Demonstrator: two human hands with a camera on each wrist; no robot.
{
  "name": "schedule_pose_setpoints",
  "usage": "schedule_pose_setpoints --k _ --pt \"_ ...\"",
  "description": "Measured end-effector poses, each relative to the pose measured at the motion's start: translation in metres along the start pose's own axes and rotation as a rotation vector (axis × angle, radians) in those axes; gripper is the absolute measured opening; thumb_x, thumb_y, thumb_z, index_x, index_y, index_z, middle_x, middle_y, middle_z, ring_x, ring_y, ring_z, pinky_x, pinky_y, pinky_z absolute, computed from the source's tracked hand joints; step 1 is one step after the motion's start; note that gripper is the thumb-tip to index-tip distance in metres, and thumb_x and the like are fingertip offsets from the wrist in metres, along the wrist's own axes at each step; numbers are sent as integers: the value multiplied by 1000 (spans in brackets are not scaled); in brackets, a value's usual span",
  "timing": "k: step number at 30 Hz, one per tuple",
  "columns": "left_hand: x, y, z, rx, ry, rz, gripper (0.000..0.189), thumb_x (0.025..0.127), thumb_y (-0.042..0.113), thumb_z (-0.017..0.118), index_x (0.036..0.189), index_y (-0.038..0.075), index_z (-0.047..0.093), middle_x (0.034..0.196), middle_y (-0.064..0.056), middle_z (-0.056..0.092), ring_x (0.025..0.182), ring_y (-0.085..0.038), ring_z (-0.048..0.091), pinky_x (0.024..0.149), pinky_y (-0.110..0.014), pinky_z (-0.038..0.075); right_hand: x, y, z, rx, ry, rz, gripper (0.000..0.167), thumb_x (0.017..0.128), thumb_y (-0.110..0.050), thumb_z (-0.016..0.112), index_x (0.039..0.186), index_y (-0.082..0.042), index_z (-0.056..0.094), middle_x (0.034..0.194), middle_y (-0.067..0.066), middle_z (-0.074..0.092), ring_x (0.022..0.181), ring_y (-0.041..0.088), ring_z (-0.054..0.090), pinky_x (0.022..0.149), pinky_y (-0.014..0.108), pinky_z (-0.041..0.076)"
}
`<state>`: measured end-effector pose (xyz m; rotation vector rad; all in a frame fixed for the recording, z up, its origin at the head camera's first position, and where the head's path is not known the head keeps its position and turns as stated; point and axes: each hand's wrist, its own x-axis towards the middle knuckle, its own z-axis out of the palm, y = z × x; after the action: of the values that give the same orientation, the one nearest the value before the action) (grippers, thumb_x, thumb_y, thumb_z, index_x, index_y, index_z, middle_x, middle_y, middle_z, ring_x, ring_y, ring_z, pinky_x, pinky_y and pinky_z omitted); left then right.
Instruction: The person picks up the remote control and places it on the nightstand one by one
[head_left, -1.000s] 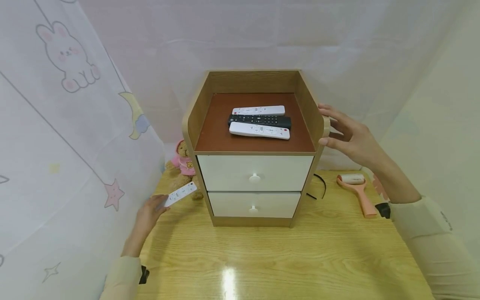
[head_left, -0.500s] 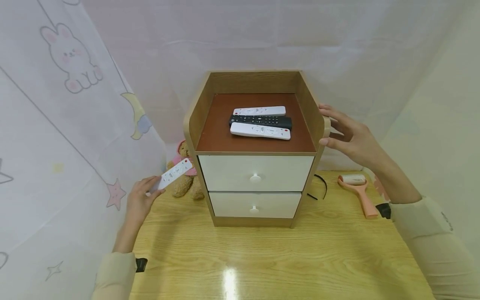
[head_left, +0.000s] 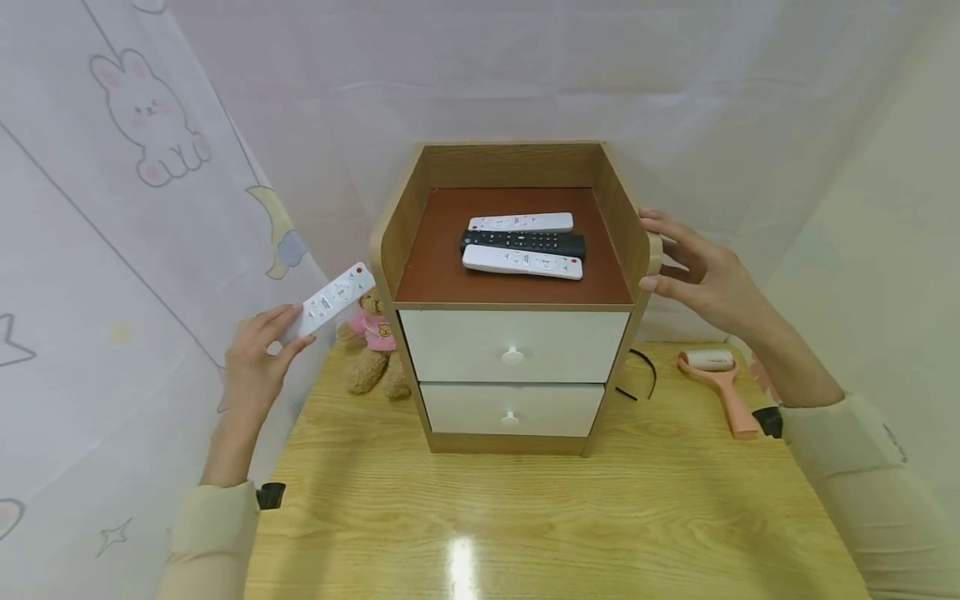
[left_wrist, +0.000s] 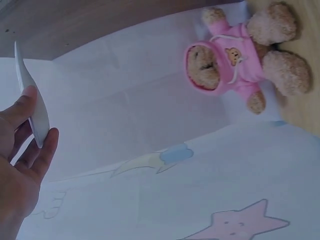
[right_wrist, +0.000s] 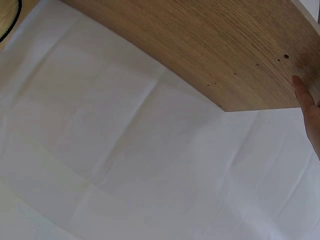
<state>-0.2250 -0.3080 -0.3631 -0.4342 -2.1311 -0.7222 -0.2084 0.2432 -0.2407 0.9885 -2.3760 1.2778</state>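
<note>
My left hand [head_left: 258, 354] pinches a white remote control [head_left: 330, 302] between thumb and fingers, tilted up beside the left wall of a small wooden cabinet [head_left: 512, 304]. The left wrist view shows this remote [left_wrist: 32, 100] edge-on. On the cabinet's brown top lie a white remote [head_left: 521, 222] at the back, a black remote [head_left: 523, 242] in the middle and another white remote [head_left: 522, 262] in front. Fingertips and thumb of my right hand [head_left: 693, 271] rest against the cabinet's right side wall near its front edge; in the right wrist view a finger touches the wood panel [right_wrist: 240, 55].
Behind the left hand sits a teddy bear [head_left: 375, 342] in a pink hoodie. Right of the cabinet lie a black headband [head_left: 647, 367] and a lint roller [head_left: 723, 387] with an orange handle. The cabinet's upper drawer [head_left: 480, 346] and lower drawer [head_left: 472, 408] are closed.
My left hand has risen and moved left with the white remote, from low by the bear's legs to about the height of its head. The right hand stays against the cabinet.
</note>
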Motion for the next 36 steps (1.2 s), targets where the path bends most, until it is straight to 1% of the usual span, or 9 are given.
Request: schedule_pose_setpoints --k 2,5,9,13,16,19,24,29,36 --pt "9 6 -6 -13 40 15 52 62 -4 82 112 -1 70 112 -17 67 93 -38 56 78 -14 33 0 0 0 -4 -2 0 70 83 17 63 146 -1 38 155 13 29 140 17 33 102 14 37" --pt "19 13 -14 -26 69 31 53 61 -2 82 113 1 71 112 -16 67 91 -38 55 77 -13 31 0 -1 0 -7 -4 3 70 83 17 63 146 -1 38 155 13 29 140 16 33 102 14 37" --pt "31 21 -24 -24 74 51 52 64 -2 81 115 2 70 114 -16 67 94 -38 55 79 -14 32 1 -1 0 -10 -6 8 70 83 16 63 146 -1 38 155 13 29 140 16 34 102 15 38" --pt "43 28 -31 -22 93 51 51 67 -4 81 116 2 70 115 -15 67 95 -37 54 78 -13 31 0 -1 1 -17 -5 15 70 84 16 64 147 -2 38 156 13 29 140 16 33 103 15 37" --pt "51 33 -37 -21 112 56 50 67 -4 81 115 2 70 115 -15 67 95 -37 54 78 -12 31 0 -1 2 -21 -3 16 70 84 15 64 146 -2 38 155 13 29 140 16 33 103 15 37" --pt "59 38 -40 -21 121 79 50 66 -3 81 114 2 71 115 -14 67 96 -38 54 80 -13 31 0 -2 2 -21 -1 11 70 84 16 64 146 -1 38 155 13 29 140 17 33 103 15 37" --pt "75 51 -40 -19 99 135 50 65 0 80 114 3 70 116 -13 67 99 -37 56 83 -17 34 0 -2 2 -22 6 2 70 83 17 63 145 0 38 155 13 30 140 16 34 103 15 37" --pt "90 67 -37 -50 85 186 48 66 0 80 114 2 71 115 -13 68 99 -37 56 84 -20 35 1 -3 1 -19 7 -5 70 83 18 63 145 0 38 155 14 30 139 16 34 103 15 37" --pt "107 89 -36 -50 13 267 49 71 2 80 118 3 68 119 -13 67 96 -37 55 80 -27 36 0 -4 2 -15 7 4 69 83 17 64 145 0 39 155 13 30 139 18 35 103 15 37"
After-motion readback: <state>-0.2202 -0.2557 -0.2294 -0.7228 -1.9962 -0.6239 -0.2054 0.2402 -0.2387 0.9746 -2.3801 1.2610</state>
